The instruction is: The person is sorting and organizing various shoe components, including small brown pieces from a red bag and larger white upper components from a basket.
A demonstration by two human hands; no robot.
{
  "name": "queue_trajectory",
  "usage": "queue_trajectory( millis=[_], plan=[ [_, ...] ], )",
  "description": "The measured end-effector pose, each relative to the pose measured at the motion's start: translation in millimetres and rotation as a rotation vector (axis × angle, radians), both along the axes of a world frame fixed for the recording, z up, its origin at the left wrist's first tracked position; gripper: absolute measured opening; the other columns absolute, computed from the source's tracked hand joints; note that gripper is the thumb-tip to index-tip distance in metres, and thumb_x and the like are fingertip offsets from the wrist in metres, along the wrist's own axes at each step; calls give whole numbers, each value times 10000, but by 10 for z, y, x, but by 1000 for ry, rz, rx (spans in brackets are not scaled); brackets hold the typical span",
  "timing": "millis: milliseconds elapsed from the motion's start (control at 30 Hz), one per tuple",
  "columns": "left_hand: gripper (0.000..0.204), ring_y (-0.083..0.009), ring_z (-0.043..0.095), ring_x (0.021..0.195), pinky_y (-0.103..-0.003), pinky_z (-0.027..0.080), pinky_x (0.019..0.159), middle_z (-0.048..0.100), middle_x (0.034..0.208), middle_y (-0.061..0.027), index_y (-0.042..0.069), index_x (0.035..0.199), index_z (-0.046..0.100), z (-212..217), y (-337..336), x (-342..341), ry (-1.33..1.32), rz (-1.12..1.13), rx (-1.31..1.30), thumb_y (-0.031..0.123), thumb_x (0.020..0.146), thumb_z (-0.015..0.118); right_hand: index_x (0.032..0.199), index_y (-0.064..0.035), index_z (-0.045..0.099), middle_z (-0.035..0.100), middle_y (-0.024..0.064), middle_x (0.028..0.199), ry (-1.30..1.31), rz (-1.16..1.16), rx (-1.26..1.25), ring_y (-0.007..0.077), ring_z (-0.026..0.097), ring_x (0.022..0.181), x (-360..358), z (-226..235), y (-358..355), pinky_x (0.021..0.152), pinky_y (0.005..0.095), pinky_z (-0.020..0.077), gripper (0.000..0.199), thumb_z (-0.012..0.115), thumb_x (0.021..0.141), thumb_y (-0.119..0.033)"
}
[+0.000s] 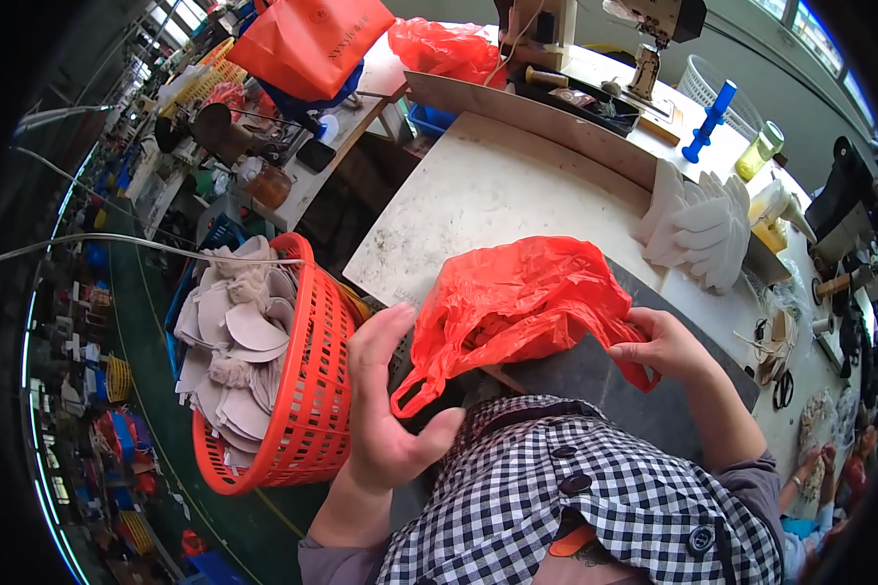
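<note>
A crumpled red plastic bag point(527, 292) lies before me at the near edge of the table, its mouth partly towards me. My right hand point(671, 346) pinches the bag's right side between thumb and fingers. At the bag's left, beside its looped handle, my left hand point(385, 405) is raised with thumb and fingers apart, holding nothing. The bag's contents are hidden. Under its near side a dark grey surface point(595, 375) shows.
To my left stands a red basket point(307, 380) full of pale cut pieces point(259, 331). White curved pieces point(702, 224) are stacked at the table's right. Farther back are a sewing machine point(649, 58), a blue spindle point(709, 122) and a jar point(759, 151).
</note>
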State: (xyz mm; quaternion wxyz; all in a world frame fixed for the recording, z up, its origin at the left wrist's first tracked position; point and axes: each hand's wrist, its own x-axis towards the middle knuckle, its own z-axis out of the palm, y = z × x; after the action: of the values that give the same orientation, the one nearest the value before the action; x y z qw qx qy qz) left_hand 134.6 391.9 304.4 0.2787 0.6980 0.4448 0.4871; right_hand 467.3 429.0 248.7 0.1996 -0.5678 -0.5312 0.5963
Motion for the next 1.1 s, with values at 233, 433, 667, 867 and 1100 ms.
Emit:
queue_trajectory(
  millis=[233,433,667,867,1100],
  plan=[
    [739,-359,545,1048,-389,458,874,511,1229,-192,73,1343,383,-381,360,220,924,136,-320,199,709,741,1162,-28,553,638,44,957,587,-402,83,101,590,856,-174,-223,-252,754,275,489,385,690,816,-126],
    [401,-279,626,885,-371,496,808,641,980,-147,0,1162,530,-1135,301,-195,588,30,-439,94,782,615,1235,-38,485,586,100,1210,1026,-755,-69,242,564,1117,-242,-239,-235,967,410,445,412,501,863,-213],
    [406,-294,528,1161,-411,420,996,537,1260,-190,-27,1243,491,-1273,445,-398,-1443,266,-1013,166,950,286,1325,-68,332,585,70,941,390,-244,155,139,589,873,-143,-246,-188,778,270,481,708,728,744,-154],
    [493,-289,508,1176,-428,414,995,545,1262,-149,-2,1250,485,-1237,607,-405,-1331,80,-909,350,960,299,1174,-49,563,565,16,905,-282,265,340,109,551,796,-69,-433,-123,728,261,453,503,766,761,-250],
    [406,-211,576,1095,-366,435,976,587,1215,-112,-5,1237,524,-1541,350,-669,-579,-81,-1278,273,945,474,1091,11,587,656,74,996,903,-551,-253,193,618,931,-143,-465,408,898,341,472,301,563,901,-221]
  ],
)
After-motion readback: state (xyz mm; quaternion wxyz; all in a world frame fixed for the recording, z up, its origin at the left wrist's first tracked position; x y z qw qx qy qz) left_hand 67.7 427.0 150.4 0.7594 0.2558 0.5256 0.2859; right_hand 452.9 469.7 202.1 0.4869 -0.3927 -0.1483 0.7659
